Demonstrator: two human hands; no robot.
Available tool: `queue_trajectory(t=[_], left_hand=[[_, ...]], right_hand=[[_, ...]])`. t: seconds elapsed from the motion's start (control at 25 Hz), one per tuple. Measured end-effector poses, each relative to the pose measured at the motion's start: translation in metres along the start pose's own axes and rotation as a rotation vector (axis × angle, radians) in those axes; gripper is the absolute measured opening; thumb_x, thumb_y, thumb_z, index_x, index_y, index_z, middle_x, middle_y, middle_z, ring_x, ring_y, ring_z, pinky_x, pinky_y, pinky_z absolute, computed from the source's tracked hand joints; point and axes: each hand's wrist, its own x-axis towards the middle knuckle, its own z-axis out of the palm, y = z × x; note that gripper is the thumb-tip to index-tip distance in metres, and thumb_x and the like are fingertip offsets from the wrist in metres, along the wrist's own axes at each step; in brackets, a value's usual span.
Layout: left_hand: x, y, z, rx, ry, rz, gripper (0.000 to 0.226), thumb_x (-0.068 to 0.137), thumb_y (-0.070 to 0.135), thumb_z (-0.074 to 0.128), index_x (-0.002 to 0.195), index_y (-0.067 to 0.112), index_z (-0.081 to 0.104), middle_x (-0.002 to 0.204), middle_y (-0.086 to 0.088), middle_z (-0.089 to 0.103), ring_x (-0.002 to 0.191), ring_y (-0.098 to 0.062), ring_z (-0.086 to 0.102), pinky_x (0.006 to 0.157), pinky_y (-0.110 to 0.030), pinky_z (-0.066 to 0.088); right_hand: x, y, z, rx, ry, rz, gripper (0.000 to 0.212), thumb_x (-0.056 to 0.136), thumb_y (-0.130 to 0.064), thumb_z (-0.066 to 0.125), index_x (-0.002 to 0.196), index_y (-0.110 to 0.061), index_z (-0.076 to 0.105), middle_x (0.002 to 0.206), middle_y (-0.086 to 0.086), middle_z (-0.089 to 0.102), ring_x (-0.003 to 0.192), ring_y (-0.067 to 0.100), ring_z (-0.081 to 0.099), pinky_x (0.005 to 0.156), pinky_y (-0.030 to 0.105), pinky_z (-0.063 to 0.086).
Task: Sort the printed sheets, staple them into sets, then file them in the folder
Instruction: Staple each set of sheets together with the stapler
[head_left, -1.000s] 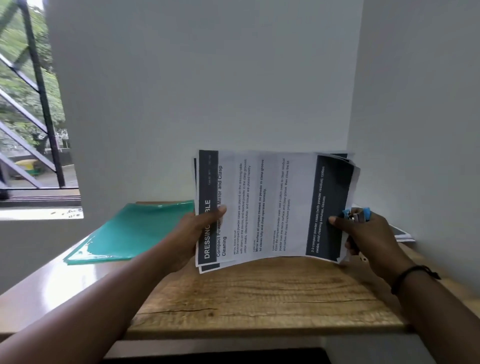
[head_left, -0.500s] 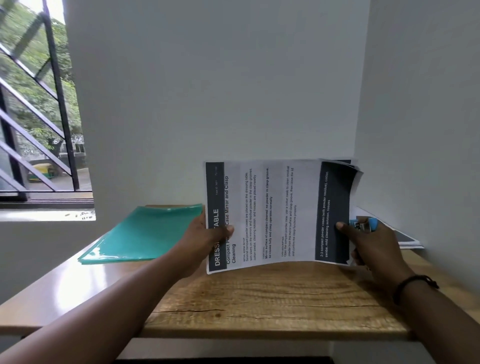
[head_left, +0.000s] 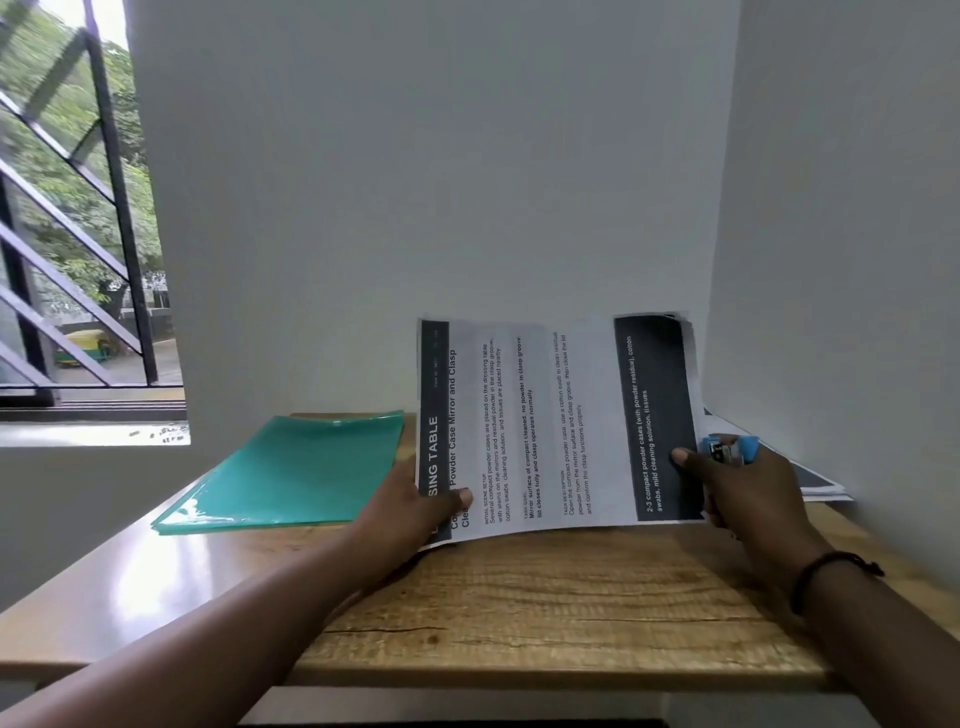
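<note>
Holding printed sheets (head_left: 556, 426) upright over a wooden table (head_left: 519, 613) in a white-walled corner.
A green folder (head_left: 291, 473) is laid at the table's left. The sheets are pinched by the left hand (head_left: 410, 512); their right edge and a blue stapler (head_left: 727, 449) are gripped by the right hand (head_left: 743, 493).

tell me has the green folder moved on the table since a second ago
No. The green folder lies at the same back left spot on the wooden table; only the camera shifted.

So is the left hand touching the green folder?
Apart. The head view shows the left hand pinching the sheets, with bare table between it and the folder.
</note>
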Motion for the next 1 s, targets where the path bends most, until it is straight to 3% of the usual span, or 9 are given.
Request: queue_trajectory(t=[0.12, 0.2, 0.28, 0.32, 0.4, 0.6, 0.68, 0.84, 1.0], left_hand=[[-0.002, 0.006, -0.007, 0.101, 0.128, 0.306, 0.096, 0.083, 0.001, 0.071, 0.142, 0.051, 0.015, 0.117, 0.01, 0.063, 0.097, -0.013, 0.07, 0.077, -0.039, 0.06], [0.005, 0.013, -0.013, 0.177, 0.133, 0.476, 0.116, 0.083, -0.001, 0.07, 0.139, 0.064, -0.008, 0.129, 0.014, 0.053, 0.102, -0.007, 0.068, 0.077, -0.027, 0.059], [0.018, 0.026, -0.014, 0.179, 0.123, 0.497, 0.092, 0.085, 0.0, 0.069, 0.138, 0.063, 0.027, 0.125, 0.009, 0.059, 0.092, 0.0, 0.068, 0.07, -0.022, 0.058], [0.027, 0.032, -0.012, 0.153, 0.127, 0.449, 0.07, 0.085, 0.001, 0.068, 0.127, 0.055, 0.052, 0.114, 0.004, 0.065, 0.08, 0.001, 0.068, 0.065, -0.02, 0.057], [0.045, 0.037, -0.005, 0.075, 0.111, 0.287, 0.043, 0.084, -0.001, 0.069, 0.101, 0.038, 0.071, 0.1, 0.001, 0.07, 0.069, -0.002, 0.068, 0.061, -0.017, 0.054], [0.067, 0.005, 0.01, 0.032, 0.061, 0.066, 0.027, 0.082, -0.004, 0.07, 0.104, 0.01, 0.073, 0.099, -0.005, 0.067, 0.051, 0.001, 0.058, 0.05, -0.009, 0.045], [0.072, -0.003, 0.005, 0.062, 0.086, 0.072, 0.026, 0.082, -0.003, 0.071, 0.103, 0.012, 0.074, 0.093, -0.003, 0.07, 0.05, 0.002, 0.059, 0.049, -0.01, 0.045], [0.074, -0.004, -0.005, -0.091, 0.04, 0.048, 0.043, 0.081, -0.006, 0.068, 0.105, 0.029, 0.074, 0.099, 0.001, 0.075, 0.081, -0.019, 0.072, 0.067, -0.028, 0.06], [0.074, -0.005, 0.0, -0.382, -0.083, -0.118, 0.052, 0.082, -0.022, 0.054, 0.109, 0.019, 0.073, 0.117, -0.011, 0.068, 0.093, -0.033, 0.071, 0.061, -0.039, 0.062]], right_hand=[[0.015, -0.013, 0.002, 0.065, 0.001, -0.011, 0.021, 0.082, -0.015, 0.073, 0.096, -0.003, 0.062, 0.062, 0.008, 0.055, 0.05, 0.019, 0.047, 0.045, 0.026, 0.041], [0.034, -0.029, 0.007, 0.059, -0.024, -0.027, 0.021, 0.082, -0.014, 0.073, 0.095, -0.003, 0.061, 0.062, 0.011, 0.054, 0.049, 0.019, 0.046, 0.039, 0.024, 0.04], [0.058, -0.046, 0.013, 0.015, -0.049, -0.058, 0.02, 0.082, -0.013, 0.073, 0.091, -0.003, 0.06, 0.061, 0.012, 0.053, 0.048, 0.019, 0.045, 0.034, 0.019, 0.038], [0.071, -0.054, 0.016, -0.005, -0.059, -0.082, 0.019, 0.082, -0.013, 0.073, 0.089, -0.004, 0.059, 0.061, 0.012, 0.053, 0.048, 0.02, 0.044, 0.033, 0.017, 0.037], [0.095, -0.061, 0.022, -0.05, -0.074, -0.125, 0.018, 0.082, -0.014, 0.074, 0.087, -0.005, 0.059, 0.064, 0.011, 0.055, 0.049, 0.02, 0.047, 0.039, 0.021, 0.04], [0.118, -0.018, 0.038, -0.049, -0.069, -0.144, 0.019, 0.081, -0.009, 0.074, 0.073, -0.011, 0.057, 0.054, 0.003, 0.053, 0.043, 0.015, 0.046, 0.041, 0.023, 0.039], [0.12, -0.005, 0.042, 0.002, -0.057, -0.122, 0.015, 0.082, -0.009, 0.073, 0.075, -0.012, 0.06, 0.05, 0.001, 0.051, 0.034, 0.009, 0.044, 0.034, 0.019, 0.035], [0.125, 0.0, 0.045, 0.105, -0.069, -0.08, 0.01, 0.084, -0.017, 0.071, 0.087, -0.011, 0.063, 0.055, 0.011, 0.048, 0.038, 0.015, 0.038, 0.032, 0.018, 0.027], [0.121, 0.002, 0.044, 0.092, -0.036, -0.081, 0.014, 0.084, -0.013, 0.07, 0.094, -0.007, 0.062, 0.047, 0.003, 0.051, 0.032, 0.008, 0.039, 0.03, 0.015, 0.028]])
